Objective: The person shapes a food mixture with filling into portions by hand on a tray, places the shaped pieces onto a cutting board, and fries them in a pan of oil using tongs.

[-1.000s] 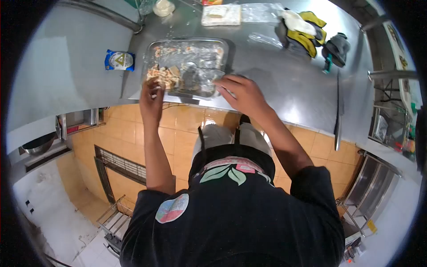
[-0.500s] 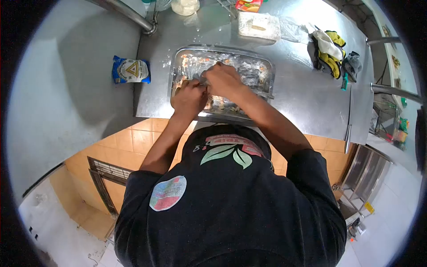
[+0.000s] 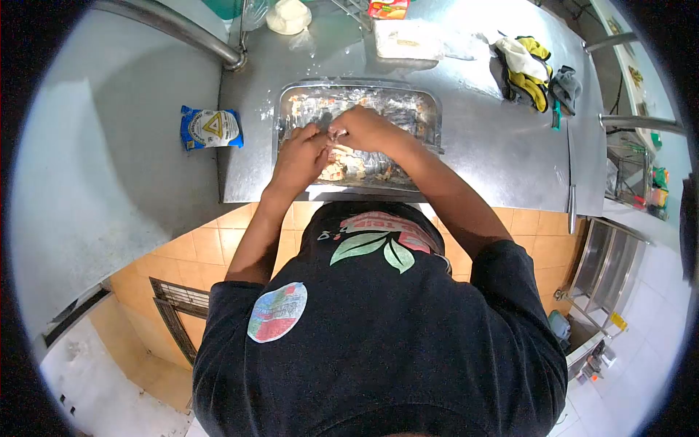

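Note:
A rectangular metal tray (image 3: 364,82) lies on the steel table, its inside smeared with white and orange-brown food remains. Over the left part of the tray, my left hand (image 3: 300,159) has its fingers curled in. Close against it, my right hand (image 3: 366,131) is closed, fingertips pinched and pointing left. A small grey piece (image 3: 325,119) shows at the fingertips of both hands; its kind cannot be made out. What the fingers hold is mostly hidden behind them.
Left of the tray stands a blue-and-white packet (image 3: 211,128). Behind are a white block (image 3: 409,40), a red box (image 3: 389,9) and a pale round lump (image 3: 289,16). Yellow-black gloves (image 3: 528,69) lie at right, and a knife (image 3: 572,197) rests along the table's right side.
The view has shifted slightly. My hands stay together over the tray's left part; the left fingers have lifted toward the right hand's fingertips, and more of the tray's near side shows.

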The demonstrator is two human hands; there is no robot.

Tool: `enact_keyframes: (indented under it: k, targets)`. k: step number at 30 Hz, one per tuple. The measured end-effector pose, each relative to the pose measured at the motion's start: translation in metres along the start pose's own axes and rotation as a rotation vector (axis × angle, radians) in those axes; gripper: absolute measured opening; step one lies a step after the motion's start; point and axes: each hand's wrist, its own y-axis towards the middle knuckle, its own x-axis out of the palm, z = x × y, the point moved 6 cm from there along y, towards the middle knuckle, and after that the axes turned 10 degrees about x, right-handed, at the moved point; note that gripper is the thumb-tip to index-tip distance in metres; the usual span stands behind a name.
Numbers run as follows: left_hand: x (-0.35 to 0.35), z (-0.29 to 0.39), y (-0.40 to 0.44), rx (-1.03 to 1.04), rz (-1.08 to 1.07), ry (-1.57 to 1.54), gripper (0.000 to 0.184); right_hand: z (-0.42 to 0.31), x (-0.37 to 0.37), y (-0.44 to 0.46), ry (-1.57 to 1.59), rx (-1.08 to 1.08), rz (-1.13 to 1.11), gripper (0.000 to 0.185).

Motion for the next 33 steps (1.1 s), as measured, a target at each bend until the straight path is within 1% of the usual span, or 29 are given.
enact_keyframes:
  k: [1,3,5,8,11,14,17,18,21,22,24,26,29,30,33]
  targets:
    - [0.0,-0.003,-0.001,-0.003,0.04,0.008,0.013,0.003,0.003,0.001,0.013,-0.005,0.009,0.018]
    - [0.0,-0.008,-0.001,-0.052,0.05,0.022,0.014,0.007,0.006,0.003,0.044,-0.008,0.031,0.019]
    - [0.0,-0.01,-0.001,-0.087,0.077,0.023,0.014,0.009,0.011,0.005,-0.006,0.015,0.027,0.019]
    - [0.003,-0.018,-0.004,-0.088,0.16,-0.088,0.015,-0.001,0.006,-0.005,-0.054,0.039,0.031,0.021]
    - [-0.001,-0.018,-0.003,-0.047,0.15,-0.141,0.014,-0.002,0.006,-0.009,-0.061,0.03,0.065,0.022]
    - [-0.018,-0.011,-0.003,-0.183,0.139,-0.267,0.016,0.004,0.013,-0.008,-0.011,0.05,0.113,0.024]
    - [-0.046,-0.02,-0.012,-0.176,0.302,-0.211,0.017,0.006,0.011,-0.007,0.035,0.056,0.146,0.025]
    - [-0.052,-0.024,-0.016,-0.227,0.295,-0.185,0.019,0.006,0.01,-0.007,0.047,0.053,0.155,0.026]
    - [-0.063,-0.02,-0.026,-0.337,0.314,-0.242,0.018,0.007,0.01,-0.002,0.009,0.077,0.166,0.025]
    - [-0.062,-0.018,-0.027,-0.365,0.262,-0.263,0.019,0.004,0.009,-0.002,-0.036,0.055,0.172,0.026]
    - [-0.055,-0.015,-0.029,-0.237,0.309,-0.277,0.02,0.0,0.008,-0.004,-0.125,0.014,0.181,0.029]
    - [-0.042,-0.012,-0.034,-0.121,0.337,-0.292,0.024,0.007,0.014,-0.007,-0.123,0.057,0.175,0.029]
    - [-0.031,-0.001,-0.037,-0.019,0.375,-0.152,0.027,0.014,0.016,-0.015,-0.087,0.096,0.195,0.029]
    - [-0.029,0.0,-0.039,-0.046,0.38,-0.16,0.027,0.013,0.013,-0.018,-0.07,0.104,0.206,0.029]
    - [-0.027,-0.009,-0.036,-0.123,0.314,-0.321,0.028,0.004,-0.001,-0.035,0.023,0.113,0.266,0.025]
